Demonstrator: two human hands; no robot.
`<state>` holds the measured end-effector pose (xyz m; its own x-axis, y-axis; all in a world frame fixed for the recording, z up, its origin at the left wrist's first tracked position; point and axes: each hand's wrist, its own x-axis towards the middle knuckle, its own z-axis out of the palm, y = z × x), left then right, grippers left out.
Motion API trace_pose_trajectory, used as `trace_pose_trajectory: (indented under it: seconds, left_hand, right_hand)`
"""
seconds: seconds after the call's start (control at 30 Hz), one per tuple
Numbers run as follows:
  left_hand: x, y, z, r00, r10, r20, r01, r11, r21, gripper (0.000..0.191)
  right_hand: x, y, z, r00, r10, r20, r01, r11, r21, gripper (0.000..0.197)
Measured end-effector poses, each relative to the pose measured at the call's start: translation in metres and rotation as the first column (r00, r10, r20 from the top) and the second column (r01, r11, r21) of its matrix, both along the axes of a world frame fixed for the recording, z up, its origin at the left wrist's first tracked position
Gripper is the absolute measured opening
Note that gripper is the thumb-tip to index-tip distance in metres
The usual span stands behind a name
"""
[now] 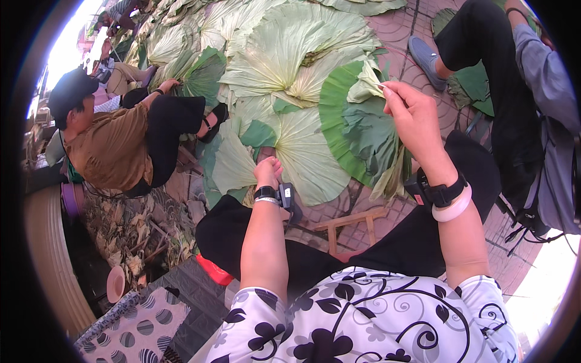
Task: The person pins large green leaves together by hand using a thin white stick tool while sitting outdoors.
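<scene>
In my right hand [411,115] the thumb and forefinger pinch the tip of a pale, crumpled lotus leaf [364,84]. Directly below it lies a bright green lotus leaf [333,120], with darker, bluish-green leaves [370,136] on top. My left hand [268,171] is lower and to the left, fingers curled, at the narrow end of a fan-shaped pale leaf [233,161]. Whether those fingers grip the leaf is hidden. Wide, flattened pale lotus leaves [313,156] overlap on the ground before me.
A small wooden stool frame [349,222] stands between my knees. At left a seated person [109,145] touches a green leaf [204,75]; another person's leg [490,59] is close at right. Dry leaf scraps [131,227] cover the ground at left, near a spotted cloth [140,326].
</scene>
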<state>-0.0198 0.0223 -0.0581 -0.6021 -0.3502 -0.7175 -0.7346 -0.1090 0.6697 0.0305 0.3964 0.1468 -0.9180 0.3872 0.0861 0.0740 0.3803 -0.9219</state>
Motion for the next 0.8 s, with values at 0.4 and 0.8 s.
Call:
trace_pose_trajectory:
  seconds: [0.4,0.8]
  left_hand:
    - [-0.029,-0.003,-0.124,0.985,-0.070,0.155,0.101,0.975,-0.197,0.053]
    - [-0.056,-0.019,-0.166,0.946,-0.191,0.260,0.295,0.840,-0.456,0.052]
  right_hand:
    - [-0.009,-0.018,0.007,0.980,0.036,0.197,-0.036,0.999,-0.003,0.017]
    - [-0.020,-0.025,-0.003,0.947,0.076,0.312,-0.096,0.994,0.051,0.020]
